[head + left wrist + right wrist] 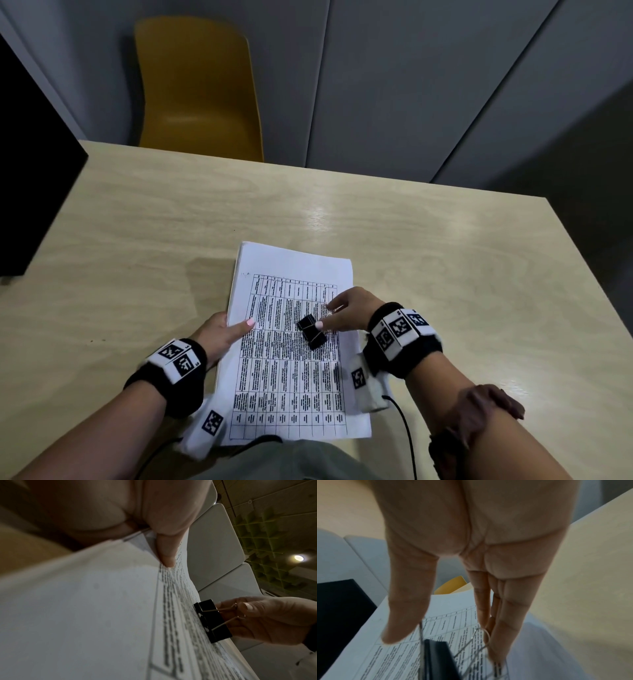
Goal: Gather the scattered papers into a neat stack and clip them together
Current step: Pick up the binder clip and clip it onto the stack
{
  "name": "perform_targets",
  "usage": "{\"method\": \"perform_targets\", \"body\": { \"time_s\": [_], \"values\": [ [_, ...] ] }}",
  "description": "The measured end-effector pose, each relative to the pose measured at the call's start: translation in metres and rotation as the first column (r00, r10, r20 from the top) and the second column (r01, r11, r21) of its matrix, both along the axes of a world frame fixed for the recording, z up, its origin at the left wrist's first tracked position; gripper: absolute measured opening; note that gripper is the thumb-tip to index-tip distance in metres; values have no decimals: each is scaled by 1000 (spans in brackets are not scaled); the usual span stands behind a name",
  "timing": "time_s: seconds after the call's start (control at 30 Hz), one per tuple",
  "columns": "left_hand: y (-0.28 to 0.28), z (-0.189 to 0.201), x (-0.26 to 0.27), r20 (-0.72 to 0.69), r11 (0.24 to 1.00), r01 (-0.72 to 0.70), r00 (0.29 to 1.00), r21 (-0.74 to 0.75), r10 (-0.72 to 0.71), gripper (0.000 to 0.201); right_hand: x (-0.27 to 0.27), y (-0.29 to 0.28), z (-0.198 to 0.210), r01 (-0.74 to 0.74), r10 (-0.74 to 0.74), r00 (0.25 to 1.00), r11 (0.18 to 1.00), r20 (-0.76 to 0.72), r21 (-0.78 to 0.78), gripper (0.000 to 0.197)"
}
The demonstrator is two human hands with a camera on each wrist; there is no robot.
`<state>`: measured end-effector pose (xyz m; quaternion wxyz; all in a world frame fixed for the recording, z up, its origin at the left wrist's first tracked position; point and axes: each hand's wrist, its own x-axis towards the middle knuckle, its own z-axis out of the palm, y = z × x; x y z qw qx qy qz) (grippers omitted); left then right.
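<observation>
A stack of papers [287,377] with a printed table on the top sheet lies on the wooden table [445,257], near its front edge. My left hand [236,329] grips the stack's left edge, thumb [166,550] on top and the edge lifted a little. A black binder clip [311,331] is over the middle of the top sheet, at or just above the paper. My right hand [329,315] pinches its wire handles between thumb and fingers. The left wrist view shows the clip [212,620] from the side; in the right wrist view the clip [438,660] sits below my fingers.
A yellow chair [198,89] stands behind the table's far edge. A black flat object [30,171] overhangs the table's left side. Black cables [407,431] run from my wrists over the front edge. Bare wood lies to the left, right and beyond the papers.
</observation>
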<state>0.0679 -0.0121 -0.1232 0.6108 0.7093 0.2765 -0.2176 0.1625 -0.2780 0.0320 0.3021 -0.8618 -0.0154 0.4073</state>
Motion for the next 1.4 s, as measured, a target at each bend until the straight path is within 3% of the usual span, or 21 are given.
{"method": "perform_targets", "body": {
  "time_s": [0.13, 0.27, 0.33, 0.43, 0.5, 0.67, 0.9, 0.97, 1.17, 1.33, 1.4],
  "values": [
    [-22, 52, -3, -10, 997, 7, 1000, 82, -6, 94, 4, 3, 10, -251, 251, 968, 954, -20, -166, 48],
    [-29, 63, -5, 59, 996, 12, 998, 89, -18, 76, 5, 15, 21, -397, 431, 901, 869, 56, -294, 49],
    [-31, 68, -7, 84, 998, 12, 996, 69, -18, 70, 9, 20, 29, -380, 454, 872, 864, 184, -331, 50],
    [-39, 78, -7, 122, 999, 12, 992, 36, -16, 20, 24, 23, 44, -281, 398, 828, 904, 394, -323, 41],
    [-45, 84, -7, 153, 999, 24, 988, 34, -29, 4, 37, 25, 55, -240, 380, 774, 916, 506, -322, 35],
    [-47, 87, -9, 197, 999, 28, 980, 40, -35, 10, 59, 41, 73, -291, 534, 605, 839, 591, -460, 30],
    [-47, 85, -10, 224, 999, 23, 974, 50, -33, 15, 69, 65, 80, -420, 716, 492, 693, 495, -586, 30],
    [-45, 84, -9, 231, 997, 56, 970, 62, -68, 17, 72, 71, 83, -470, 728, 497, 683, 473, -559, 29],
    [-40, 82, -10, 201, 995, 85, 975, 50, -93, 10, 75, 80, 89, -527, 629, 629, 777, 457, -345, 31],
    [-28, 62, -12, 165, 994, 100, 980, 52, -107, 68, 77, 73, 81, -538, 609, 694, 793, 384, -286, 40],
    [-27, 58, -12, 165, 992, 106, 980, 61, -115, 75, 75, 65, 72, -539, 565, 770, 825, 296, -171, 60]
  ]
}}
